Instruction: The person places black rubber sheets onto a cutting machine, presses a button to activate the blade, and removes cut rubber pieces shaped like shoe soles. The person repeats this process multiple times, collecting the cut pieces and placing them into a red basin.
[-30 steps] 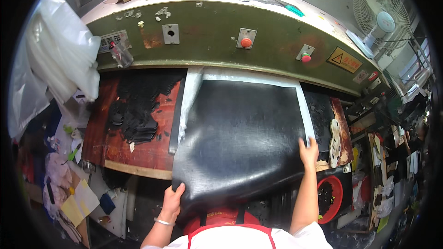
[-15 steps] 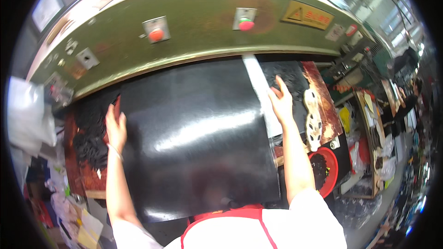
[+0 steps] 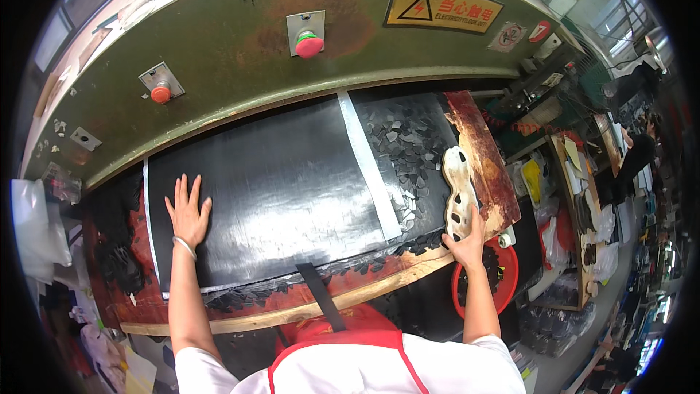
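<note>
A black, shiny sheet (image 3: 262,175) lies across the work board, with a pale strip (image 3: 372,175) along its right side. My left hand (image 3: 189,217) rests flat on the sheet's left part, fingers spread, a bracelet on the wrist. At the right, my right hand (image 3: 469,244) grips the near end of a pale, wavy-edged cutting die (image 3: 457,175) with several holes, thumb on one side and fingers on the other. Beside the die, many small black cut pieces (image 3: 412,153) are scattered. A narrow black strip (image 3: 321,295) hangs over the board's front edge.
Behind the board (image 3: 292,308) stands a green machine beam (image 3: 233,36) with a red button (image 3: 161,93), a pink-red button (image 3: 309,45) and a yellow warning sign (image 3: 443,6). A red bowl (image 3: 515,273) of dark scraps sits at right, near a crowded shelf (image 3: 576,226). Black scraps (image 3: 120,266) lie at left.
The sheet's near part no longer drapes toward me; its front edge now lies on the board. My left hand has flattened onto it. My right hand has moved from the pale strip to the die.
</note>
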A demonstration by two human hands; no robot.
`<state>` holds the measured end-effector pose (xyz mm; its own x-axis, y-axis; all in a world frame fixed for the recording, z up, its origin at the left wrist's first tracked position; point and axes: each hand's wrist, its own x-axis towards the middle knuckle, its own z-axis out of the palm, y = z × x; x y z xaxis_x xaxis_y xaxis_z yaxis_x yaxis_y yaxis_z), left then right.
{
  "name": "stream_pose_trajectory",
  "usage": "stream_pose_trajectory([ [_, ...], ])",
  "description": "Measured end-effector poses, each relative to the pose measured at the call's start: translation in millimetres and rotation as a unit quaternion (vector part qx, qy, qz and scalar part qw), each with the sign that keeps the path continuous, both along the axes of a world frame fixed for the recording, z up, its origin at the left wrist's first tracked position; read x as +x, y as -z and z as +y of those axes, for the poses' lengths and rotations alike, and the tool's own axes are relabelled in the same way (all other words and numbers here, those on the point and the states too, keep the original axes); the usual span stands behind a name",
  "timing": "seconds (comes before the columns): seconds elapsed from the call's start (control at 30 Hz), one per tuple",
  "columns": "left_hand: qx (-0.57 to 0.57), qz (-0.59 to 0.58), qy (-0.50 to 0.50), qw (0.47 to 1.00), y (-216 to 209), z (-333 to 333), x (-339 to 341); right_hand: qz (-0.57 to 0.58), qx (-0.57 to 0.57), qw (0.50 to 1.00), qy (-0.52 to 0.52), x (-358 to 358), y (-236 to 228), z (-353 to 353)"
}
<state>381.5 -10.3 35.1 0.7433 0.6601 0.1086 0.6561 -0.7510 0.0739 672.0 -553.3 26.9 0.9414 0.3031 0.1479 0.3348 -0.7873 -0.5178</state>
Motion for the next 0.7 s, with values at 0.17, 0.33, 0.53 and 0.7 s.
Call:
stream_pose_trajectory([
  [0.17, 0.014, 0.003, -0.022, 1.000, 8.9, 26.8, 17.6, 0.291, 0.482, 0.826, 0.026, -15.9, -38.0, -1.3],
  [0.33, 0.017, -0.002, -0.008, 1.000, 14.8, 39.5, 17.0, 0.422, 0.854, 0.302, 0.008, -58.0, -41.6, 26.0],
  [0.53, -0.008, -0.076, -0.001, 0.997, 23.9, 46.9, 18.6, 0.428, 0.861, 0.276, 0.009, -70.9, -19.1, 36.7],
  [0.7, -0.130, -0.360, 0.033, 0.923, 9.6, 38.6, -21.2, 0.363, 0.845, 0.392, 0.007, -65.2, -41.0, 58.9],
])
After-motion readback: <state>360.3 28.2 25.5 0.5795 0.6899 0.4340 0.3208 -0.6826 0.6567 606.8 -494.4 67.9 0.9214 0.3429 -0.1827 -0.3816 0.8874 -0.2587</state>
